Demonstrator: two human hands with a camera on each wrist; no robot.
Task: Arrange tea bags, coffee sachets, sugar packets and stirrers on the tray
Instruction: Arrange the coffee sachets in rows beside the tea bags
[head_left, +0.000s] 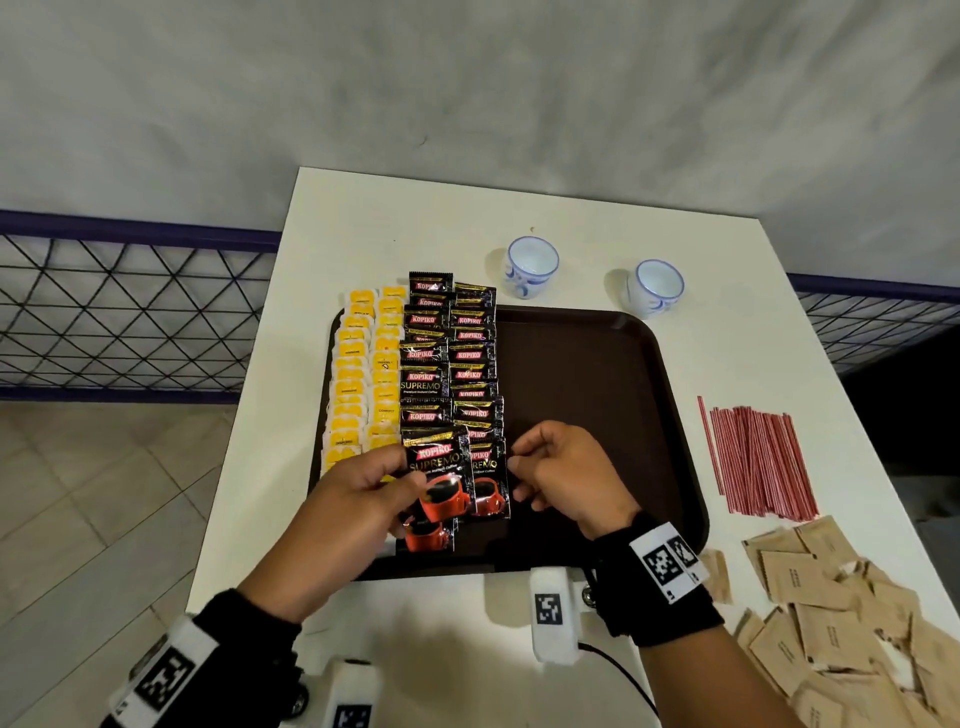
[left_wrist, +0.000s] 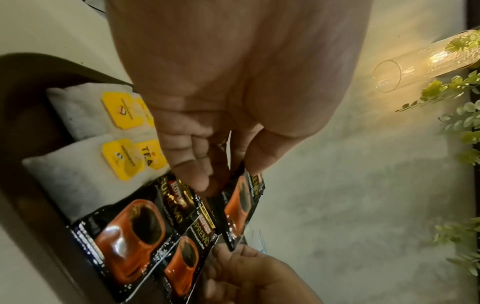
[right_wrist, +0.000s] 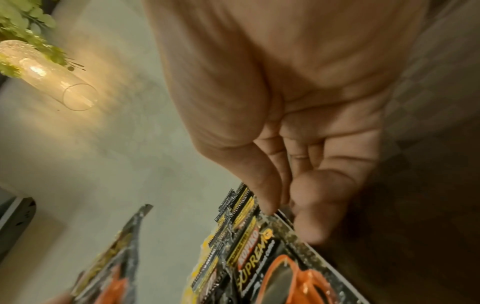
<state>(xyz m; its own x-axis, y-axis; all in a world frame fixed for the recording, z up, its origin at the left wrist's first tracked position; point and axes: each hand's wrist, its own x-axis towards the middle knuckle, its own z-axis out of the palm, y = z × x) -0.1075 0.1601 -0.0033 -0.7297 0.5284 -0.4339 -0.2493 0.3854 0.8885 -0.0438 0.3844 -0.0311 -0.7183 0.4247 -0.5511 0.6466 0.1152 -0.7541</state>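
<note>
A dark brown tray (head_left: 597, 415) holds two columns of yellow-tagged tea bags (head_left: 363, 384) at its left and two columns of black coffee sachets (head_left: 452, 353) beside them. My left hand (head_left: 400, 483) pinches one coffee sachet (head_left: 439, 470) by its left edge and holds it just above the near end of the left sachet column. In the left wrist view the thumb and fingers (left_wrist: 197, 170) pinch that sachet (left_wrist: 241, 205). My right hand (head_left: 514, 473) pinches the right edge of the nearest sachet (head_left: 488, 483) in the right column. The right wrist view shows the thumb (right_wrist: 262, 197) on that sachet (right_wrist: 262, 263).
Red stirrers (head_left: 758, 457) lie in a bundle on the white table (head_left: 363, 218), right of the tray. A heap of brown sugar packets (head_left: 831, 623) fills the near right corner. Two blue-and-white cups (head_left: 532, 265) (head_left: 657, 286) stand behind the tray. The tray's right half is bare.
</note>
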